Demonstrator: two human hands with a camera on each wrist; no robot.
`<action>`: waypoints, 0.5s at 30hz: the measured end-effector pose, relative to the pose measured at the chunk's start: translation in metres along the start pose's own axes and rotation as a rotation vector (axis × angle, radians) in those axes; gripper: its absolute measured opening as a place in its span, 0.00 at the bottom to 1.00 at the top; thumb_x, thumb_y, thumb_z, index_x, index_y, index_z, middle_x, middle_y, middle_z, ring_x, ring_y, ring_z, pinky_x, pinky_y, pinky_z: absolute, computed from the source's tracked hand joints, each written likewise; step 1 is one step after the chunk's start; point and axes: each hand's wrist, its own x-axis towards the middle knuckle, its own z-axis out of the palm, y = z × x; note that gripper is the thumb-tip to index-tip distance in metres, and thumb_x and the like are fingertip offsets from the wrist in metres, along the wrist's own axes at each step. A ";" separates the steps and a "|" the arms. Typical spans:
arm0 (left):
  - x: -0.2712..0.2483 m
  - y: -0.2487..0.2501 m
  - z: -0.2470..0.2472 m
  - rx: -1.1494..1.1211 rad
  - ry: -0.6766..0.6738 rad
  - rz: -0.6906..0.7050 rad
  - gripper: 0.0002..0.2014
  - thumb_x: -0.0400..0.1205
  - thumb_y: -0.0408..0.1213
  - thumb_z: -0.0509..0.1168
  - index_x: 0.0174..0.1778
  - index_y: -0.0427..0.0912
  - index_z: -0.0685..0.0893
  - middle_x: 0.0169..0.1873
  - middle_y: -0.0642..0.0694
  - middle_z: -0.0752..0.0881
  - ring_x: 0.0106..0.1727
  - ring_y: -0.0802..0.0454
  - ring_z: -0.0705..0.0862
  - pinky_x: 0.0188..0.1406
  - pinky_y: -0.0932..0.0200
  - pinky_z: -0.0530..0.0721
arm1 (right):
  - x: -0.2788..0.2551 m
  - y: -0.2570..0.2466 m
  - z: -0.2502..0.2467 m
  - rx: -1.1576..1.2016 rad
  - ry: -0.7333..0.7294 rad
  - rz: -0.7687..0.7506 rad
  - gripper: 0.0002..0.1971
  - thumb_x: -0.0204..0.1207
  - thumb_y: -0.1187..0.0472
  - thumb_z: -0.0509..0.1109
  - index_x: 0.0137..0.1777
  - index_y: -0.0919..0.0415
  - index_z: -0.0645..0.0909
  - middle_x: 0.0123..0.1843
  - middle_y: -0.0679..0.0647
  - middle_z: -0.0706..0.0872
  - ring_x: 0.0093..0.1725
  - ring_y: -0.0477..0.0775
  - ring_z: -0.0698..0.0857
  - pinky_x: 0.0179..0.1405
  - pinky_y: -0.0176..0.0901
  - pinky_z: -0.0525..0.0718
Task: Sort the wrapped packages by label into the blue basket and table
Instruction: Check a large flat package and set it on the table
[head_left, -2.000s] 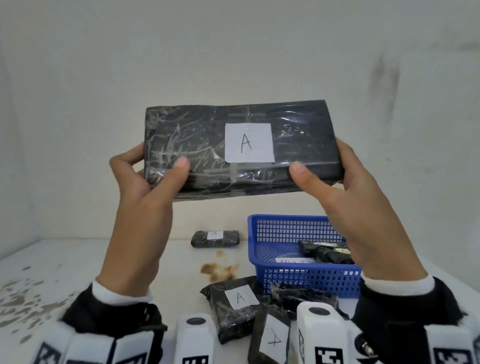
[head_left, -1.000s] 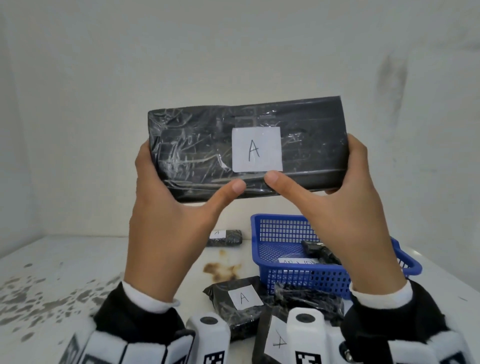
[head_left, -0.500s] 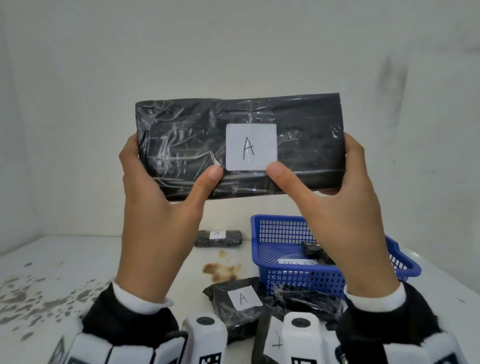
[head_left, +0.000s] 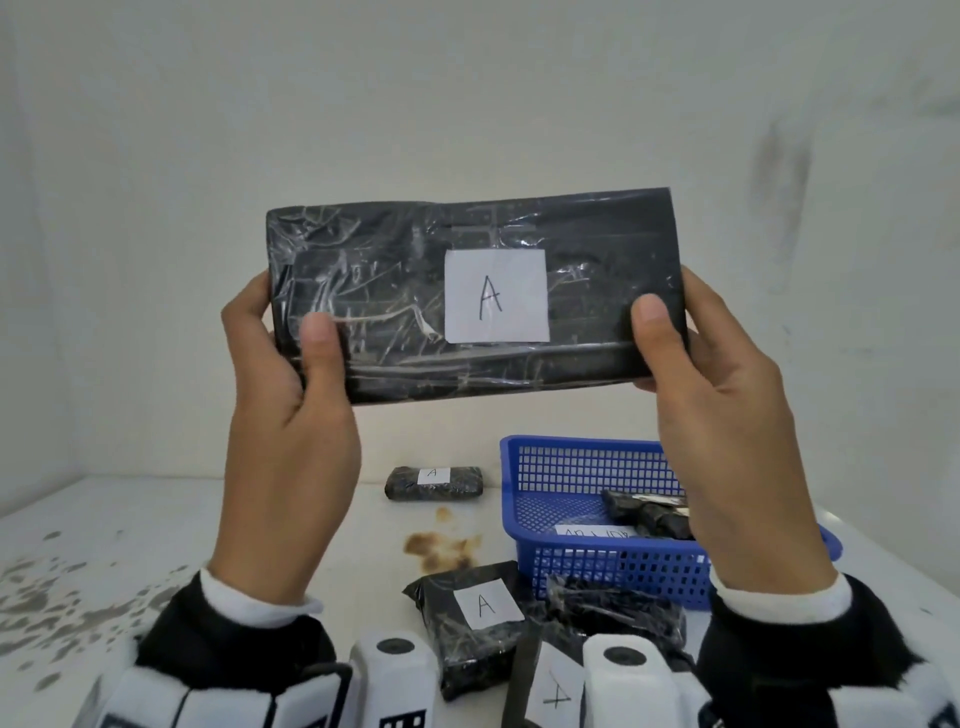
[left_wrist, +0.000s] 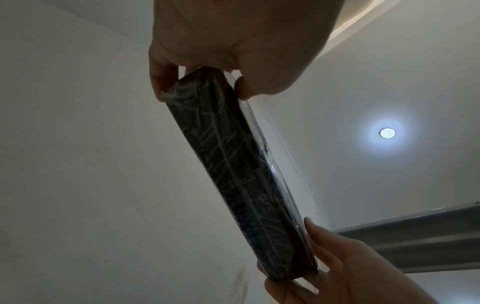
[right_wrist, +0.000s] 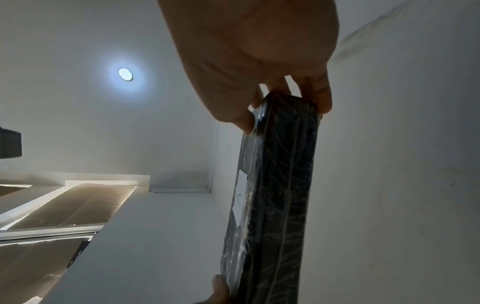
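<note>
The white table (head_left: 156, 530) carries the blue basket (head_left: 561, 483) at right, with dark bundles already inside, and another A-marked package (head_left: 435, 483) lying alone toward the back. Held up well above both is the black wrapped package (head_left: 395, 312), long side level, its white label (head_left: 496, 295) reading A and facing the head camera. The left hand (head_left: 291, 415) pinches one short end, the right hand (head_left: 727, 431) the other, thumbs in front, fingers behind. Judging from that far A, this one likely belongs on the table; keep both thumbs clear of the label and lower it flat.
</note>
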 end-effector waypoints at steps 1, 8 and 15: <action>0.001 0.000 0.000 0.009 0.008 -0.006 0.08 0.89 0.47 0.49 0.64 0.61 0.63 0.50 0.61 0.83 0.44 0.80 0.81 0.40 0.84 0.72 | 0.000 0.000 0.000 0.002 -0.001 0.006 0.11 0.86 0.51 0.63 0.63 0.32 0.78 0.52 0.35 0.92 0.54 0.35 0.89 0.49 0.24 0.82; 0.005 -0.004 -0.003 -0.035 0.037 -0.036 0.10 0.92 0.43 0.46 0.63 0.61 0.70 0.54 0.56 0.85 0.56 0.61 0.84 0.55 0.64 0.79 | 0.003 0.003 -0.004 0.025 0.008 0.067 0.15 0.86 0.49 0.63 0.71 0.41 0.78 0.48 0.37 0.93 0.49 0.36 0.90 0.48 0.31 0.84; 0.006 0.001 -0.002 -0.129 -0.001 -0.108 0.08 0.90 0.45 0.50 0.55 0.65 0.71 0.37 0.63 0.89 0.40 0.71 0.84 0.38 0.81 0.76 | 0.003 0.001 -0.007 0.038 0.014 0.083 0.15 0.84 0.49 0.66 0.69 0.45 0.79 0.48 0.41 0.94 0.49 0.39 0.91 0.53 0.39 0.86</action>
